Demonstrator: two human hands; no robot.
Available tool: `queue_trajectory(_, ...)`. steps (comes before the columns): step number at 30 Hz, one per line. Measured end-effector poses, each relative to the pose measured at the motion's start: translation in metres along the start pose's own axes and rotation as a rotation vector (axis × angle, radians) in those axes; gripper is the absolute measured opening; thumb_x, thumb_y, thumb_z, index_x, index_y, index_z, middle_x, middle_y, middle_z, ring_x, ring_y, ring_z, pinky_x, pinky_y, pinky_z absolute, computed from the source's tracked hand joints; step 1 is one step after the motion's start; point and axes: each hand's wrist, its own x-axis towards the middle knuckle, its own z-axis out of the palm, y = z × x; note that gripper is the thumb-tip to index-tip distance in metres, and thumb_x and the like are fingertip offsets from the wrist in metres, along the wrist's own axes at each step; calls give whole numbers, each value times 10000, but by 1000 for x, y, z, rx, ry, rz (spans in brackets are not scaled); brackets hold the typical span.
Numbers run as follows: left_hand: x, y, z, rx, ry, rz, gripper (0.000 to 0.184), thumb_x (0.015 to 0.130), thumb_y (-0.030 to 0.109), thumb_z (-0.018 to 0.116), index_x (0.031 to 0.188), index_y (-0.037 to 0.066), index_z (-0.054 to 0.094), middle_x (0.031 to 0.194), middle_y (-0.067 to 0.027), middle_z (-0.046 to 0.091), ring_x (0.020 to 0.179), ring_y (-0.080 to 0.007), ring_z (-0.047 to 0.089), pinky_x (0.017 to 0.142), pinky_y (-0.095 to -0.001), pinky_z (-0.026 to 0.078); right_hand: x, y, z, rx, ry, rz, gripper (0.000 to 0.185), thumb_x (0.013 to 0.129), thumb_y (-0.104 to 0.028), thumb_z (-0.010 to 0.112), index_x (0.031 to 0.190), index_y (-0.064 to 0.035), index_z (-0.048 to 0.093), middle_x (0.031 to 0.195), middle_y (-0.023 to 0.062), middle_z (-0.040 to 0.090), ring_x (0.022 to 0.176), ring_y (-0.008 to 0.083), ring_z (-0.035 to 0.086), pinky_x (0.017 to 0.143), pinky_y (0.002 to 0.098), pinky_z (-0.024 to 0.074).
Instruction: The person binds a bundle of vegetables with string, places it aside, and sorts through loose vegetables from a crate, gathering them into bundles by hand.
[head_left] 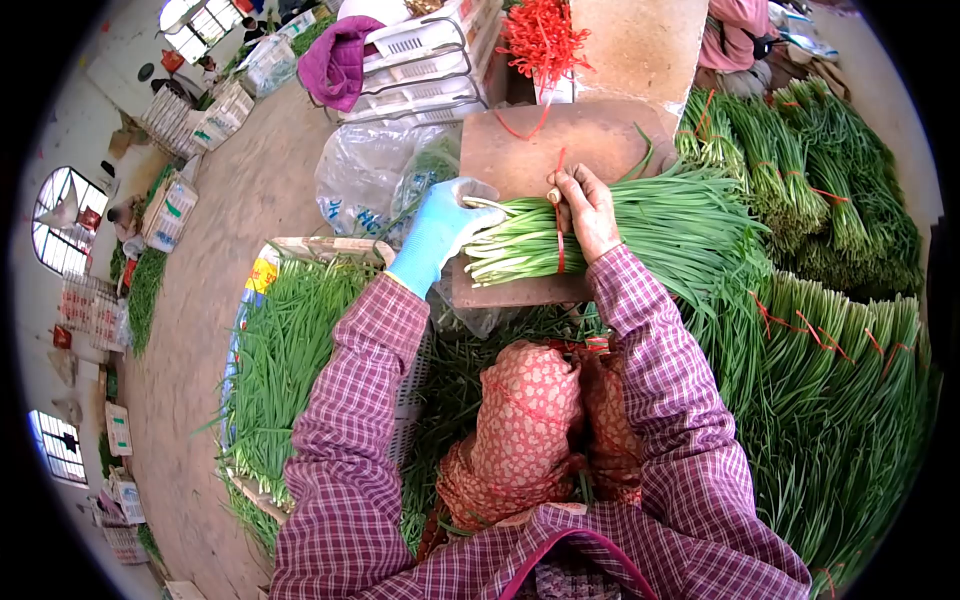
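Note:
A bunch of garlic chives point(660, 215) lies across a brown board point(510, 165), pale stem ends to the left and green leaves to the right. My left hand point(445, 228), in a light blue glove, is closed on the stem ends. A red tie point(561, 245) runs around the bunch near those ends. With bare fingers pinched together, my right hand point(588, 208) holds the red tie on top of the bunch. The underside of the bunch is hidden.
Loose chives point(300, 340) fill a lined basket at my left. Tied bunches point(830, 350) are stacked at my right. Beyond the board hang many red ties point(545, 40), beside stacked white crates point(420, 70) and a clear plastic bag point(365, 170).

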Motion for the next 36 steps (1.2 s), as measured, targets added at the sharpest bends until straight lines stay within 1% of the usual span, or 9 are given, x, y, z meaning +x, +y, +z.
queue_trajectory(18,-9,3,-27,-131,-134,-20,356,745,20,727,1081,-28,619,948,-103,663,837,-155,637,761,-265,508,-2,-2,1,15,1,20,172,953,-172,500,911,-23,575,692,-13,551,495,38,408,426,201,338)
queue_trajectory(21,-27,5,-57,-45,73,-107,301,775,62,684,1067,-1,646,897,-74,682,828,-143,640,739,-253,505,-2,-2,0,14,5,14,177,955,-175,500,910,-21,575,693,-15,550,504,38,408,431,200,336)
queue_trajectory(23,-22,-38,-97,354,196,-53,280,763,172,722,993,18,680,912,-97,689,771,-198,655,718,-307,518,-2,-1,1,12,2,2,181,956,-177,500,909,-19,575,693,-15,550,509,38,408,434,199,334)
queue_trajectory(24,-26,-48,-112,357,199,-53,280,763,172,722,993,18,680,912,-97,689,771,-198,655,718,-307,518,-1,0,1,17,1,11,181,956,-177,500,910,-19,576,693,-15,550,511,37,409,434,199,332)
queue_trajectory(26,-34,-58,-128,1115,209,-39,307,756,307,729,923,51,702,883,-123,680,766,-267,646,713,-376,512,1,-1,0,22,0,18,182,956,-177,499,912,-18,576,694,-15,550,513,37,410,435,199,331)
queue_trajectory(29,-46,2,-95,1270,95,-97,196,763,279,708,831,95,721,786,-115,668,761,-253,647,718,-364,508,0,-1,1,14,-3,18,180,954,-177,501,914,-19,577,694,-15,549,521,37,412,440,199,330)
queue_trajectory(30,-48,-4,-92,1259,203,224,171,780,234,693,830,71,705,777,-108,663,724,-254,642,673,-365,504,0,-1,1,8,1,16,181,953,-178,500,915,-19,577,693,-15,549,518,37,410,438,200,332)
queue_trajectory(33,-39,10,-67,870,94,223,144,797,185,678,850,51,686,818,-115,668,763,-252,649,690,-343,506,-1,-2,0,-4,10,15,183,952,-182,500,917,-20,578,692,-15,550,511,35,409,436,201,336)
queue_trajectory(36,-42,17,-44,627,40,106,137,816,130,669,905,26,673,837,-77,676,760,-164,636,699,-295,503,0,0,0,-6,12,10,184,951,-182,500,917,-21,580,692,-15,552,503,34,409,434,200,339)
